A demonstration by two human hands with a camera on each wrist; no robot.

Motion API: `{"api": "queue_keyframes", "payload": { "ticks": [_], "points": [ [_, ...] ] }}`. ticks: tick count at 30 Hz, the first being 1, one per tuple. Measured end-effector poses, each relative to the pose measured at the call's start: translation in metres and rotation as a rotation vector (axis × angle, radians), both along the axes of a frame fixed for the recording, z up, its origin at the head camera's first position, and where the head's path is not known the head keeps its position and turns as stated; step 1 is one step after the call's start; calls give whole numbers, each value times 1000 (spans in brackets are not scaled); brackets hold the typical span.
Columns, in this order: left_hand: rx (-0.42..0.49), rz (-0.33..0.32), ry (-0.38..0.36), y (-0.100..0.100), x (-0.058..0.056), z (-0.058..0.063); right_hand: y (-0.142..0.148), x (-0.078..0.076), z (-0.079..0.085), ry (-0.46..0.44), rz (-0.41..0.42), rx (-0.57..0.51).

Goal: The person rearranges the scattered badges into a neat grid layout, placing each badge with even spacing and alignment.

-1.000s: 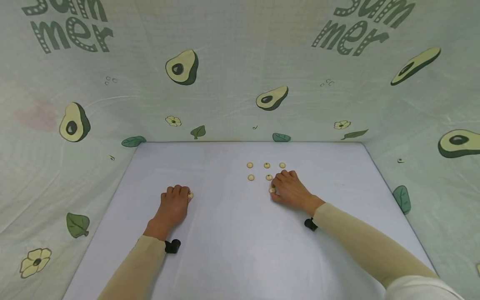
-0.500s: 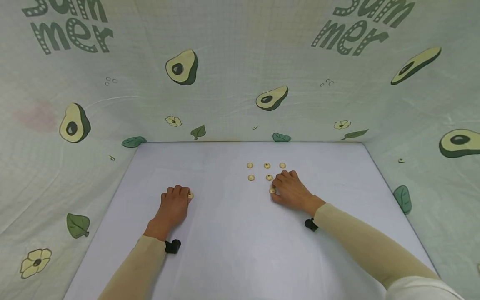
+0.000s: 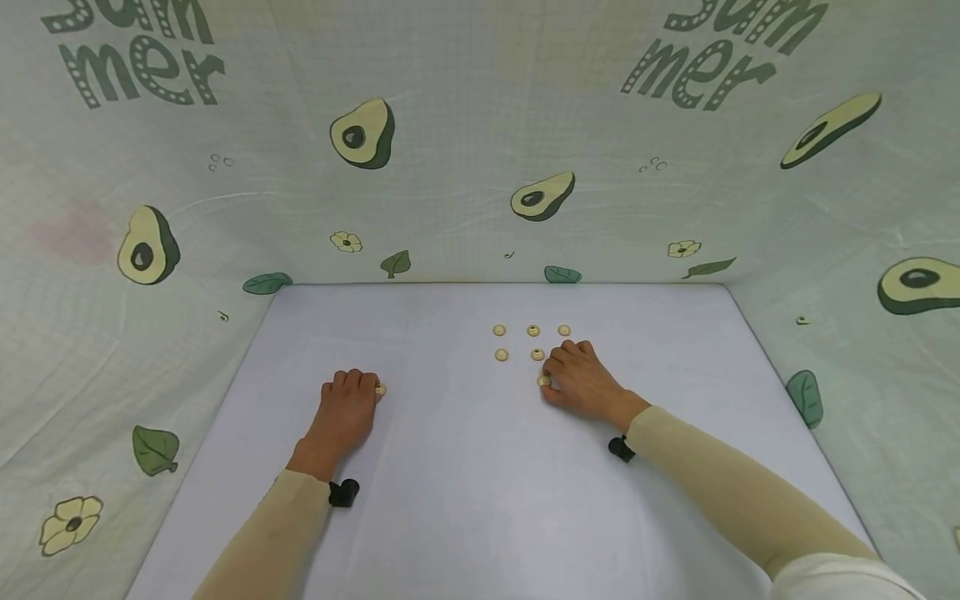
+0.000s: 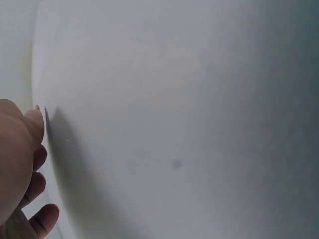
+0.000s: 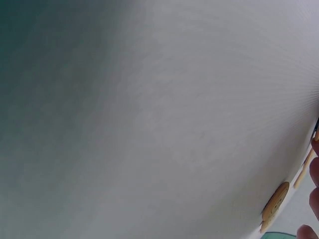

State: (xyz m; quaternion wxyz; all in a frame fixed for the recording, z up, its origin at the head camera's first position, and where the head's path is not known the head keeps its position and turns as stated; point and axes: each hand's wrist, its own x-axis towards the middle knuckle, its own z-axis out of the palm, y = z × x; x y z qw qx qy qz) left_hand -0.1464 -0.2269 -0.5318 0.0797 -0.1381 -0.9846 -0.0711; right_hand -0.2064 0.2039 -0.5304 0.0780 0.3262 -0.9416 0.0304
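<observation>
Between its thumb and forefinger my left hand (image 3: 343, 417) pinches a small round wooden disc (image 3: 380, 390), low over the left part of the white table. In the left wrist view, the curled fingers (image 4: 37, 186) show at the left edge and only a sliver of the disc appears. Over to the right, my right hand (image 3: 585, 387) pinches another pale wooden disc (image 3: 543, 381) at the tabletop. This one sits just below a disc (image 3: 537, 354) lying on the table. In the right wrist view, the fingertips (image 5: 315, 172) show only at the right edge.
More wooden discs lie in rows beyond my right hand, including a back-left disc (image 3: 499, 330) and a back-right disc (image 3: 564, 330). A printed cloth (image 3: 450, 142) hangs behind the white table (image 3: 450, 500) and along its sides.
</observation>
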Motion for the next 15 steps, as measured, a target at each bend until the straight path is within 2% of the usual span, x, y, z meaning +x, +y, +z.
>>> {"api": "queue_keyframes", "payload": {
  "ticks": [6,11,15],
  "points": [
    [-14,-35,40,12,-3,9,1,0,0,4,5,-3],
    [-31,-65,15,34,-10,16,0,0,3,0,9,-1],
    [-34,-119,12,56,-16,17,-1,1,5,3,14,-2]
  ]
}}
